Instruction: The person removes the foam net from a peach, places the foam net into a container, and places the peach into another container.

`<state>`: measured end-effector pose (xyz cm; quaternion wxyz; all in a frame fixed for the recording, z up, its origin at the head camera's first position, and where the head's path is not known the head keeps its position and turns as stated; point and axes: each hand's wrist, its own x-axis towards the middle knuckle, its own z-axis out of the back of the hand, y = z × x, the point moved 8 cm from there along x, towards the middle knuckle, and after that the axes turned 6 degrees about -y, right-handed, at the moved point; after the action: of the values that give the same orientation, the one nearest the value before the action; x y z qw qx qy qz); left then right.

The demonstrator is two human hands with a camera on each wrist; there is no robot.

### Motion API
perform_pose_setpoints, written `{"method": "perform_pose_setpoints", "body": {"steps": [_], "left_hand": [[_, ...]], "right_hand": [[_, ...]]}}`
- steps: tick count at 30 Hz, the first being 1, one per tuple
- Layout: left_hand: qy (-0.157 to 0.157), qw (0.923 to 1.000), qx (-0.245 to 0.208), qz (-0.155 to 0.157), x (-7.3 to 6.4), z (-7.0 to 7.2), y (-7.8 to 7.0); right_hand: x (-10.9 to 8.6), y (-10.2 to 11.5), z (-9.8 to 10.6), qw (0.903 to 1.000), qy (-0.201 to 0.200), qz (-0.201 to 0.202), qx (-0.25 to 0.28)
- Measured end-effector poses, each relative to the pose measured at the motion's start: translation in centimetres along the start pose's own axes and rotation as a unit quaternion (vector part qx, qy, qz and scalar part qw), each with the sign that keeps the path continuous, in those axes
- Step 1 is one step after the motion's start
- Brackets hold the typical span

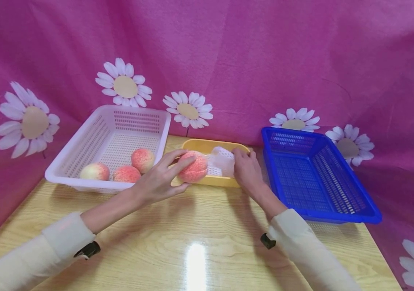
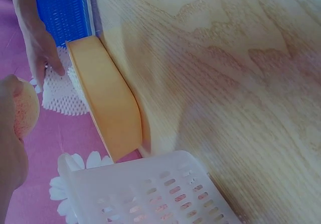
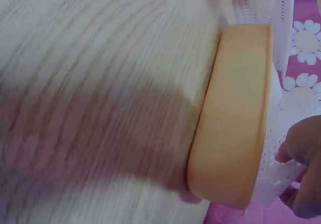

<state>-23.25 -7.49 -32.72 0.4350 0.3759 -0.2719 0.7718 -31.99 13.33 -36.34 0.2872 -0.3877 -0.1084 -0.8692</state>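
A pink-red peach is gripped between the thumb and fingers of my left hand, in front of the yellow container's left end. My right hand pinches a white foam net sleeve over the yellow container. The sleeve's netted mesh shows in the left wrist view, hanging from the right hand's fingers. More white netting shows at the container's rim. In the right wrist view, the fingertips curl at the sleeve just beyond the container's wall.
On the left, a white plastic basket holds several peaches, one of them paler. A blue plastic basket stands on the right. All stand on a wooden table, with a magenta flowered cloth behind.
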Motion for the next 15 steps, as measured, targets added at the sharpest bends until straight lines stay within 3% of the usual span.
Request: {"method": "perform_pose_setpoints", "body": {"steps": [4, 8, 11, 15], "left_hand": [[0.003, 1.0000, -0.001, 0.004, -0.2, 0.0, 0.1], [0.003, 1.0000, 0.002, 0.007, -0.2, 0.1, 0.3], [0.002, 1.0000, 0.003, 0.008, -0.2, 0.2, 0.4], [0.004, 0.9999, 0.008, 0.011, -0.5, 0.3, 0.6]], "right_hand": [[-0.5, 0.0, -0.8, 0.9998, 0.020, -0.006, -0.004], [-0.9, -0.3, -1.4, 0.9967, 0.063, -0.049, 0.013], [-1.1, -0.6, -2.2, 0.9865, 0.123, -0.101, 0.039], [-1.4, -0.9, -3.3, 0.9656, 0.202, -0.153, 0.058]]}}
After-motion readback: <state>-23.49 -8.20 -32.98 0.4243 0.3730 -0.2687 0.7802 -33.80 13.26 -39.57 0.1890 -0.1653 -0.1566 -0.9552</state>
